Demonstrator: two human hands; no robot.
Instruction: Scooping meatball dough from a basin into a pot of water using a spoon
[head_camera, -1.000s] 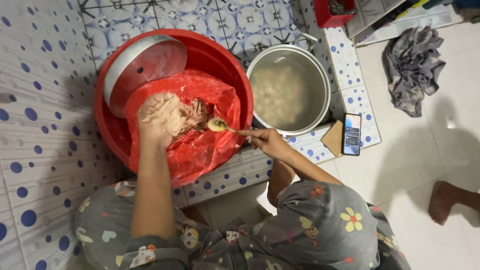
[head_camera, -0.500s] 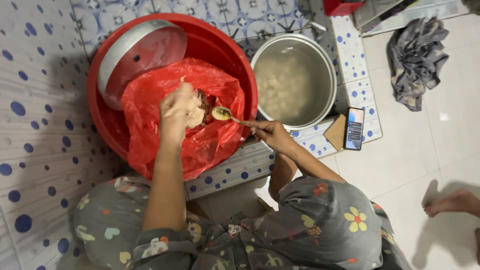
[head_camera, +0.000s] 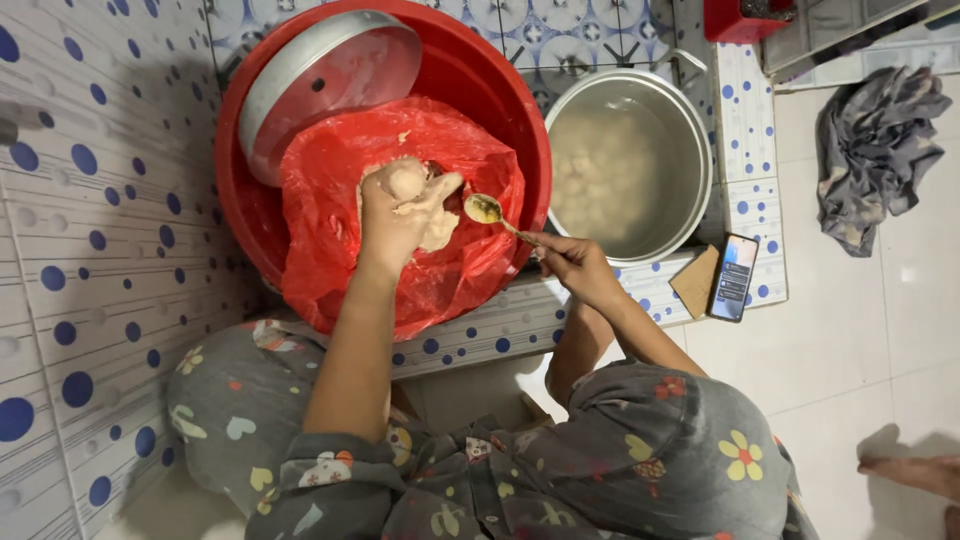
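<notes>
My left hand (head_camera: 400, 215) is closed around a lump of pale paste (head_camera: 428, 200), squeezing a round ball out at the top of the fist. It hovers over a red plastic bag (head_camera: 400, 270) that lines a big red basin (head_camera: 480, 90). My right hand (head_camera: 575, 268) grips a metal spoon (head_camera: 490, 213) whose bowl sits just right of the squeezed paste. A metal pot (head_camera: 630, 165) of cloudy water with pale balls in it stands to the right of the basin.
A round metal lid (head_camera: 320, 85) leans inside the basin at its upper left. A phone (head_camera: 733, 277) and a piece of cardboard (head_camera: 697, 281) lie on the tiled ledge. A grey cloth (head_camera: 875, 145) lies on the floor. Another person's foot (head_camera: 915, 475) shows at lower right.
My left hand has lifted out of the bag with paste and turned its fist upward. The spoon has stayed close beside it. The view has shifted slightly.
</notes>
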